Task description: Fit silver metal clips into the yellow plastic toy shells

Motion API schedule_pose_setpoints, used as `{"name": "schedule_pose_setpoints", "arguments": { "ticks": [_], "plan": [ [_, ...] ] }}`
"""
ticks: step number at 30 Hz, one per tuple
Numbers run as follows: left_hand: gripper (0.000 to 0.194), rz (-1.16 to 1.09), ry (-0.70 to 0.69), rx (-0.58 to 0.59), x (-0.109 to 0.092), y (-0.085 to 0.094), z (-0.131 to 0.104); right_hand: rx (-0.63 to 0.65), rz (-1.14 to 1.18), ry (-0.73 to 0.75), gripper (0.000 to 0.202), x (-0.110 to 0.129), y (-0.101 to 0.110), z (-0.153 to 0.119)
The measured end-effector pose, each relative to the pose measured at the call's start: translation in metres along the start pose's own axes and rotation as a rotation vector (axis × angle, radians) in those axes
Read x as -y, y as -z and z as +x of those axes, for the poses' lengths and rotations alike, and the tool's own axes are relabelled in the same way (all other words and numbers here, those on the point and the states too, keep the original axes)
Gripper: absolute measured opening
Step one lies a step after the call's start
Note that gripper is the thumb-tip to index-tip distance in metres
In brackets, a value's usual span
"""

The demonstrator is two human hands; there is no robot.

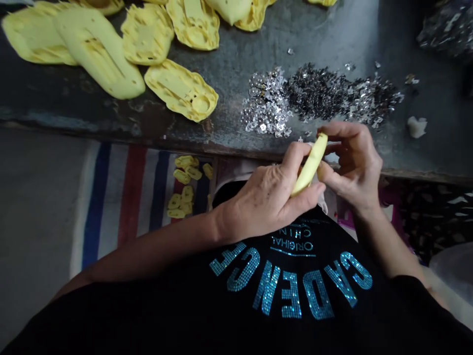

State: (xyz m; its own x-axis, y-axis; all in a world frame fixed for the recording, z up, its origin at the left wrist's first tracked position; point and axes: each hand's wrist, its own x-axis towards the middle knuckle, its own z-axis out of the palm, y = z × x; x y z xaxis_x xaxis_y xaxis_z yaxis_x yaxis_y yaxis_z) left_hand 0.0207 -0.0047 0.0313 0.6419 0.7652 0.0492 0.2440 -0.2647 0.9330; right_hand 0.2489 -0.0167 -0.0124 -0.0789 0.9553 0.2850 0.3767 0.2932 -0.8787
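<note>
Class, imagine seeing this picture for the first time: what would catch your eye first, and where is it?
Probably the glittering blue lettering across the black shirt, at lower centre. Next, the yellow plastic shell between the left hand and right hand, near the middle, and the heap of tiny metal pieces on the table just beyond them.

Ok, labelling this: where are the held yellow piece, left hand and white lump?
Held yellow piece (309,166), head view, narrow side.
Left hand (263,198), head view, its back.
White lump (416,128), head view, middle.
</note>
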Motion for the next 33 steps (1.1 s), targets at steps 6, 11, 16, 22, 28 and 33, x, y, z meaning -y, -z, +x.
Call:
{"name": "schedule_pose_setpoints", "arguments": {
  "ticks": [6, 11, 16, 22, 28, 33],
  "plan": [
    [0.086, -0.012, -0.077, 0.111, 0.002, 0.002, -0.005, -0.270, -0.038, 0.206, 0.040, -0.018, -0.005, -0.021],
    [0.079, -0.003, -0.213, 0.090, 0.006, -0.001, 0.000, -0.307, -0.212, 0.233, 0.053, -0.023, 0.000, -0.030],
    [0.065, 0.036, -0.404, 0.002, 0.011, -0.003, 0.001, -0.363, -0.242, 0.262, 0.064, -0.026, -0.003, -0.027],
    [0.058, 0.153, -0.517, -0.201, 0.021, 0.005, -0.010, -0.406, -0.082, 0.385, 0.054, -0.020, -0.019, -0.004],
    [0.041, 0.317, -0.601, -0.355, 0.040, 0.023, -0.021, -0.389, -0.055, 0.501, 0.047, -0.004, -0.033, 0.023],
    [0.026, 0.480, -0.418, -0.506, 0.082, 0.062, -0.093, 0.162, -0.019, 0.258, 0.061, 0.015, -0.024, 0.060]
  ]
}}
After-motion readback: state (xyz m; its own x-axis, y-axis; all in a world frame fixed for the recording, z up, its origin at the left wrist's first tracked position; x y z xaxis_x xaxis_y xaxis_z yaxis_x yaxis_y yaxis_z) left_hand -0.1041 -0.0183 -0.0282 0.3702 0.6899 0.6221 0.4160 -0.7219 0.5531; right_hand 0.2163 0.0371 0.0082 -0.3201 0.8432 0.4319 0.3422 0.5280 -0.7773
